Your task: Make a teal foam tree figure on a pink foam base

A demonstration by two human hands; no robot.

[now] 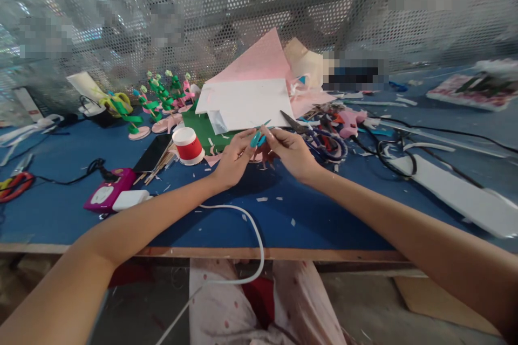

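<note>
Over the middle of the table, my left hand (233, 157) and my right hand (294, 154) meet at the fingertips. Both pinch a small curled teal strip (256, 139), which looks like paper or foam; a thin pointed end of it sticks up between the fingers. Just beyond them lie a white sheet (251, 99) and a green sheet (202, 126). A red and white tub (188, 145) stands left of my left hand. Dark-handled scissors (324, 143) rest near my right hand, blades toward the sheets.
Several green and pink paper plants (162, 94) stand at back left. A purple power adapter (111, 191), a phone (152, 153) and orange-handled scissors (16, 183) lie left. A pink glue gun (351, 121) and a white power strip (457, 191) lie right. A white cable (259, 232) crosses the table edge.
</note>
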